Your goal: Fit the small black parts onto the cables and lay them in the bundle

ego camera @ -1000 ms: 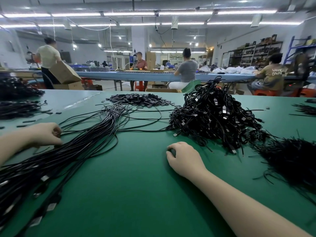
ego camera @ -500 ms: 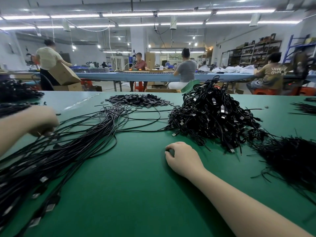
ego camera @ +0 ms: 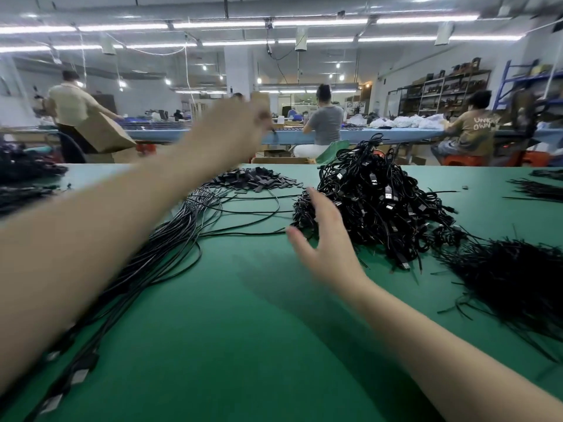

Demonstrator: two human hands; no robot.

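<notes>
The small black parts (ego camera: 256,180) lie in a flat heap at the far middle of the green table (ego camera: 243,330), just beyond the fanned far ends of the bundle (ego camera: 170,239), a long sheaf of straight black cables that runs from there toward the near left edge. To the right of the parts rises a tangled pile of cables (ego camera: 374,205) with metal plugs showing. The left hand (ego camera: 234,129) is raised above the parts, blurred; its fingers look drawn together, but whether they pinch anything cannot be told. The right hand (ego camera: 326,239) hovers at the near left foot of the tangled pile, fingers straight and spread, empty. A dark mass of thin black strands (ego camera: 511,278) lies at the right.
</notes>
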